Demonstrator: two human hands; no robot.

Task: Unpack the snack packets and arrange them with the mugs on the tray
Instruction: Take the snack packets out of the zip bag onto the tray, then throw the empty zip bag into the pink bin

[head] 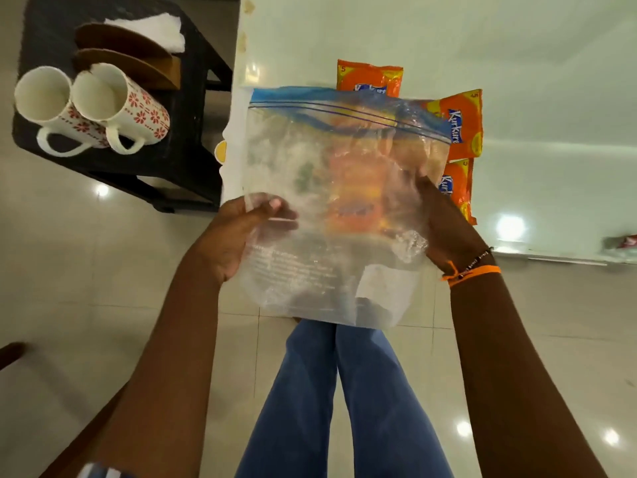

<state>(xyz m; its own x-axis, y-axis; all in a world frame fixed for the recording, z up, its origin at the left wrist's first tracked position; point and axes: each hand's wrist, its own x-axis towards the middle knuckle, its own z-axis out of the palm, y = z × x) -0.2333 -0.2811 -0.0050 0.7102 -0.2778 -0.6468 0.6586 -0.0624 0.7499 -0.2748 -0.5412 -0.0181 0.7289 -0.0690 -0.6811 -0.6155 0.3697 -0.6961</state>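
Note:
A clear zip-lock bag (pixel 310 160) with a blue seal strip hangs in front of me over the white table's near edge. My left hand (pixel 238 232) pinches its left side and my right hand (pixel 448 229) grips its right side. Three orange snack packets lie on the table behind the bag: one at the back (pixel 368 77), one to the right (pixel 463 124), one nearer (pixel 460 191). An orange packet shape (pixel 358 188) shows through the plastic; I cannot tell if it is inside or behind. Two white mugs with red flowers (pixel 44 105) (pixel 117 105) lie on their sides on a black stool.
The black stool (pixel 182 139) at the left also carries a brown wooden holder (pixel 138 60) and a white cloth (pixel 155 27). The white table (pixel 517 63) fills the upper right. Tiled floor and my blue-trousered legs (pixel 344 401) lie below.

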